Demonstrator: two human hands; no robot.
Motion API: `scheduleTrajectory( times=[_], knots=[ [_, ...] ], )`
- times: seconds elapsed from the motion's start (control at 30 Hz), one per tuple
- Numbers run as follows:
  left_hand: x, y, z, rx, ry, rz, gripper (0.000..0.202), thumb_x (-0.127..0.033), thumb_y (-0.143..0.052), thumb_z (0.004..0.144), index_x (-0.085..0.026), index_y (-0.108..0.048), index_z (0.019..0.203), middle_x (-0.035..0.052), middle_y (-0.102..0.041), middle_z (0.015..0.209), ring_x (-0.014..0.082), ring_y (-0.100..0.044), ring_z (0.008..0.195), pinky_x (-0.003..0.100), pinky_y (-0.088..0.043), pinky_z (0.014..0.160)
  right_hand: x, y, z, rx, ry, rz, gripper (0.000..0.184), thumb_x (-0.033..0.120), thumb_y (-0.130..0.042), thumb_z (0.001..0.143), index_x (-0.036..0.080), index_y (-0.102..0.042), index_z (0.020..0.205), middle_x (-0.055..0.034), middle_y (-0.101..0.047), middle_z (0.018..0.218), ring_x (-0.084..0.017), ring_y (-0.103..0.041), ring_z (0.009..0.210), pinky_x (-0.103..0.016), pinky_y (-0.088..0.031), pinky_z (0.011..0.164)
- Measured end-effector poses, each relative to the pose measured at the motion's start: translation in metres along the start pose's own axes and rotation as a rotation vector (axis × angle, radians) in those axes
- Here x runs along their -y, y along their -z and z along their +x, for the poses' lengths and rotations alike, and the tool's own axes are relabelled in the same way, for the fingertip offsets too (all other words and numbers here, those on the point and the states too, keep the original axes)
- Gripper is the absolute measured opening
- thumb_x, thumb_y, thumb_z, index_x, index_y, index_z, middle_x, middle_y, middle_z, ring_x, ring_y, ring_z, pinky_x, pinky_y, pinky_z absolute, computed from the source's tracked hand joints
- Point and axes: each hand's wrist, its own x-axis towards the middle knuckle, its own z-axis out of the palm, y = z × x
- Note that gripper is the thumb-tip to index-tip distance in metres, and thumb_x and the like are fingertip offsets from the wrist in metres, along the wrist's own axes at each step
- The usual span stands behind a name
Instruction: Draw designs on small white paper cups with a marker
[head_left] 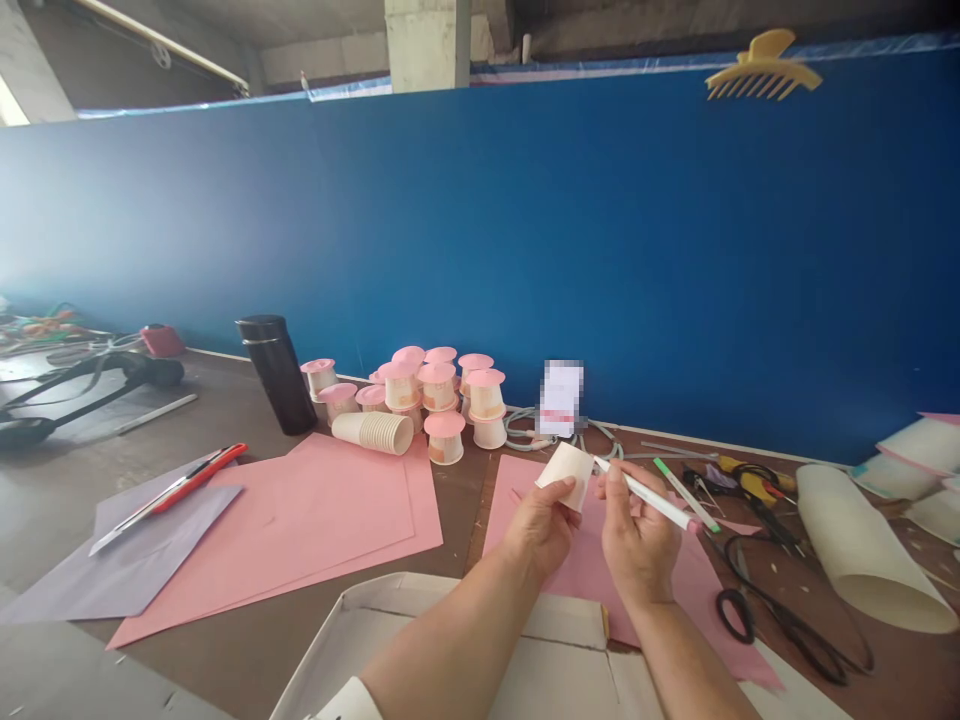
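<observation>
My left hand (541,530) grips a white paper cup (568,468), tilted with its base end upward. In my right hand (639,545) is a white marker with a pink end (660,500). The marker's tip points at the cup's side; whether it touches I cannot tell. Below both hands lies a pink paper sheet (517,490) on the brown table (360,600). Left of them stands a group of cups with pink paper tops (444,440), some stacked in two levels. A nested stack of plain cups (371,433) lies on its side in front of that group.
At left are a black flask (279,375), larger pink sheets (300,530) and a red utility knife (172,495) on purple paper (187,560). A green-ended marker (686,495), black scissors (795,620) and a cream paper roll (870,545) lie right. An open cardboard box (397,590) sits under my forearms.
</observation>
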Motion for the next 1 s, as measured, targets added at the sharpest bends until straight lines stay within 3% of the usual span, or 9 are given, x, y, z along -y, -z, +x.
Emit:
scheduleTrajectory(
  times=[0.27,0.4,0.53,0.73,1.0],
  knots=[
    [-0.001,-0.009,0.001,-0.081,-0.007,-0.091,0.036,-0.008,-0.071,0.061,-0.016,-0.059,0.095,0.0029,-0.064,0.089,0.007,-0.055,0.066,0.017,-0.035,0.05,-0.006,0.002,0.006,-0.025,-0.111,0.161,0.034,0.045,-0.051,0.085,0.016,-0.057,0.101,-0.0055,-0.063,0.075,-0.015,-0.061,0.064,-0.03,-0.051,0.064],
    [0.009,-0.017,0.007,-0.052,-0.039,-0.161,0.034,-0.009,-0.069,0.063,-0.014,-0.058,0.096,0.0036,-0.064,0.088,0.0081,-0.056,0.067,0.017,-0.038,0.052,-0.009,0.005,0.01,-0.064,-0.205,0.176,0.039,0.05,-0.051,0.083,0.016,-0.057,0.102,-0.0073,-0.065,0.078,-0.015,-0.061,0.062,-0.029,-0.051,0.063],
    [0.019,-0.016,0.014,-0.104,-0.018,-0.15,0.028,-0.011,-0.068,0.064,-0.013,-0.058,0.09,0.0027,-0.062,0.077,0.0073,-0.052,0.057,0.018,-0.035,0.046,-0.013,0.007,0.012,-0.094,-0.276,0.202,0.042,0.053,-0.054,0.081,0.015,-0.058,0.1,-0.0077,-0.066,0.079,-0.015,-0.061,0.061,-0.029,-0.052,0.062],
    [0.018,-0.013,0.021,-0.17,-0.08,-0.09,0.031,-0.008,-0.071,0.06,-0.014,-0.06,0.088,0.0041,-0.065,0.084,0.0094,-0.058,0.065,0.018,-0.037,0.05,-0.016,0.006,0.013,-0.073,-0.256,0.226,0.043,0.052,-0.056,0.079,0.015,-0.058,0.1,-0.0094,-0.067,0.085,-0.016,-0.063,0.062,-0.03,-0.053,0.062],
    [0.022,-0.01,0.023,-0.073,-0.101,0.0,0.03,-0.012,-0.072,0.061,-0.013,-0.063,0.09,0.0061,-0.067,0.087,0.0113,-0.059,0.069,0.02,-0.039,0.054,-0.02,0.002,0.006,0.035,-0.195,0.145,0.036,0.047,-0.056,0.08,0.017,-0.059,0.1,-0.0105,-0.069,0.088,-0.021,-0.066,0.078,-0.032,-0.053,0.069]
  ],
)
